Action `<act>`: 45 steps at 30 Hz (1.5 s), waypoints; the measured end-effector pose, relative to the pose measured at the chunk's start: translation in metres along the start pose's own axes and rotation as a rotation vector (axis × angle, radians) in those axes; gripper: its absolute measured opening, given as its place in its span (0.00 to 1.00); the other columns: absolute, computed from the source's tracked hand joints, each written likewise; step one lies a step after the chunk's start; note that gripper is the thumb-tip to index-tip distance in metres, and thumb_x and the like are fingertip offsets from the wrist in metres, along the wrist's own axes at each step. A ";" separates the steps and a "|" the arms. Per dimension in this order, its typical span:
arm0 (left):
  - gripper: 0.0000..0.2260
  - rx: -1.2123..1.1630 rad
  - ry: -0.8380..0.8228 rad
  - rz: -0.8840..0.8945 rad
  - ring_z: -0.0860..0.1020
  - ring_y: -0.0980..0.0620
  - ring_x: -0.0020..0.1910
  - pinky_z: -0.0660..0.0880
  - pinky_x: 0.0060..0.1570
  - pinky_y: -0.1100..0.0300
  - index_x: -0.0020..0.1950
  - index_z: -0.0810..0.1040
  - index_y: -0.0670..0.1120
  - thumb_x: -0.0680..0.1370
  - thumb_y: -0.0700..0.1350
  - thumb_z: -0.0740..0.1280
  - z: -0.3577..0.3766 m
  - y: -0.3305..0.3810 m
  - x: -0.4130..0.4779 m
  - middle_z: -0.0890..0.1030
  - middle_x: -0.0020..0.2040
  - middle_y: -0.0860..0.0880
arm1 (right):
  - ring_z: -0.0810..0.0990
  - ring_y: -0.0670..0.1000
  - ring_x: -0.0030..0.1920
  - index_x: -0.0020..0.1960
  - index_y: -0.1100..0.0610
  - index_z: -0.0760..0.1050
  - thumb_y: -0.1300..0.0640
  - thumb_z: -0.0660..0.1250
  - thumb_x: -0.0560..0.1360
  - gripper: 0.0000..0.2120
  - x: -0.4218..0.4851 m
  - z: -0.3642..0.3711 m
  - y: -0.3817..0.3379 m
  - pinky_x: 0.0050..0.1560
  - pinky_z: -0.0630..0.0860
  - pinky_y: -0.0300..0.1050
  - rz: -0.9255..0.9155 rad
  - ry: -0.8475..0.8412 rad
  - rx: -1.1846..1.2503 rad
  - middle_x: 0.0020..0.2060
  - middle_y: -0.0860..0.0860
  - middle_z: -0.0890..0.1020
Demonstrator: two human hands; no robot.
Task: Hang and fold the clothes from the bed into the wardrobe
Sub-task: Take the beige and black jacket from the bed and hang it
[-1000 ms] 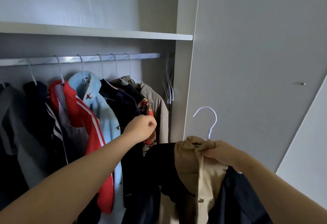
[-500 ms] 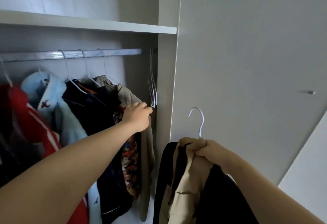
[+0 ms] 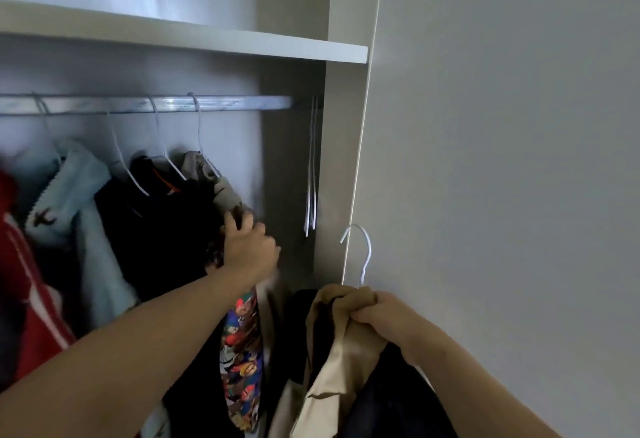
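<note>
Far left: a red garment [image 3: 20,299] with white stripes blurs at the frame edge, and a light blue fleece [image 3: 79,202] hangs just beside it.
Rail: the metal rail [image 3: 221,104] runs under the shelf [image 3: 207,41]. Wire hooks crowd its left part, and right of the last hook it runs bare.
Dark clothes: black garments [image 3: 162,229] hang packed tight between the fleece and the grey jacket [image 3: 221,184].
Left hand: the left hand [image 3: 251,250] reaches in and grips the grey jacket's shoulder. The thumb is on one side, the fingers are curled over the other, and the cloth is bunched between them.
Printed shirt: a bright cartoon-print shirt [image 3: 242,351] hangs below that forearm.
Open room: there's a clear gap right of the jacket, with only the empty hangers [image 3: 311,167] dangling at the rail's end against the side panel [image 3: 341,160].
Task garment: the tan shirt [image 3: 339,344] is outside the wardrobe, low in front of the side panel. Its collar is bunched up, and a dark garment [image 3: 388,403] is draped with it.
White hanger: the white hanger [image 3: 362,254] pokes its hook up from the collar, well below the rail.
Right hand: the right hand [image 3: 384,313] has its fingers wrapped tight round the shirt's gathered collar.
Far right: the flat grey door [image 3: 502,160] fills the rest of the view.
</note>
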State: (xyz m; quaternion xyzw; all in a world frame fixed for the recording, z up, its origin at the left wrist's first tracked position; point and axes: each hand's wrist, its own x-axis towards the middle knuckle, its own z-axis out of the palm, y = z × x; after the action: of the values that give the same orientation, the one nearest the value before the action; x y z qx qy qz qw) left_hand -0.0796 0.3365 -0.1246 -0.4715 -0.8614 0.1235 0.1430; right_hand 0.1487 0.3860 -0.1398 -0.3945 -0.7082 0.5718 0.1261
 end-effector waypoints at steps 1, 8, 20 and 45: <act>0.17 0.039 0.003 0.004 0.59 0.45 0.69 0.52 0.68 0.42 0.62 0.75 0.53 0.80 0.53 0.52 0.006 -0.008 -0.002 0.71 0.66 0.49 | 0.81 0.40 0.43 0.35 0.47 0.83 0.69 0.61 0.74 0.21 0.006 0.004 -0.003 0.46 0.74 0.31 -0.014 -0.015 -0.004 0.39 0.42 0.84; 0.11 -0.030 0.078 0.017 0.74 0.47 0.57 0.72 0.42 0.56 0.56 0.77 0.45 0.78 0.44 0.58 0.014 -0.077 0.005 0.76 0.58 0.47 | 0.80 0.46 0.41 0.40 0.51 0.80 0.66 0.63 0.74 0.13 0.058 0.042 -0.035 0.41 0.75 0.35 -0.062 -0.039 0.006 0.39 0.50 0.82; 0.23 -0.399 0.017 -0.086 0.73 0.44 0.57 0.70 0.45 0.56 0.64 0.68 0.54 0.70 0.54 0.67 -0.013 -0.147 0.052 0.65 0.63 0.48 | 0.78 0.56 0.46 0.54 0.60 0.71 0.63 0.61 0.72 0.11 0.136 0.084 -0.140 0.40 0.75 0.44 -0.158 0.237 -0.032 0.46 0.57 0.77; 0.09 -0.920 -0.059 0.154 0.76 0.64 0.31 0.78 0.45 0.61 0.32 0.80 0.58 0.70 0.45 0.70 0.005 -0.193 0.100 0.82 0.38 0.58 | 0.76 0.59 0.52 0.63 0.52 0.67 0.64 0.57 0.73 0.20 0.268 0.127 -0.233 0.46 0.71 0.45 -0.270 0.383 -0.314 0.54 0.59 0.76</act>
State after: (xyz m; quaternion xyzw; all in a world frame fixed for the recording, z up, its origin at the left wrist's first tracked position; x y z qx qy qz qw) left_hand -0.2828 0.3202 -0.0496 -0.5449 -0.7929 -0.2475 -0.1151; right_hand -0.2044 0.4762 -0.0406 -0.4120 -0.7975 0.3482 0.2702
